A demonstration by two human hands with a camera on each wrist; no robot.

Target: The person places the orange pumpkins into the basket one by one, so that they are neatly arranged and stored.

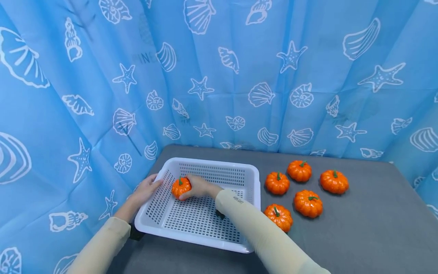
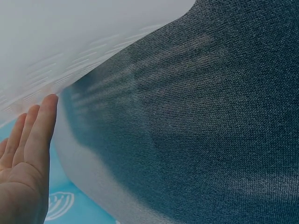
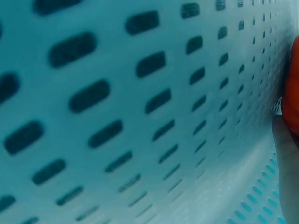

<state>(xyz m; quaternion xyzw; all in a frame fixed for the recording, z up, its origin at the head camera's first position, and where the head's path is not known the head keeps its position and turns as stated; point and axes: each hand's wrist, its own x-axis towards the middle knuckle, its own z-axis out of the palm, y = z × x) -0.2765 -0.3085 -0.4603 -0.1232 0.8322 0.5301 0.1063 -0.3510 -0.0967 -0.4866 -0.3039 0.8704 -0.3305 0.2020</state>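
Inside the white perforated basket [image 1: 205, 243], at its left end, my right hand [image 1: 198, 187] grips a small orange pumpkin [image 1: 178, 187] with a green stem. The right wrist view shows part of that pumpkin [image 3: 292, 88] and a finger [image 3: 286, 163] against it at the right edge. My left hand [image 1: 145, 190] rests against the outside of the basket's left wall, thumb near the rim. In the left wrist view the left hand [image 2: 28, 158] has its fingers straight along the basket's outer side [image 2: 84, 42].
Several orange pumpkins [image 1: 308, 203] lie on the grey table [image 1: 369, 220] right of the basket, one [image 1: 278, 217] close to its right wall and partly behind my right sleeve. A blue shell-patterned curtain [image 1: 219, 76] hangs behind and to the left.
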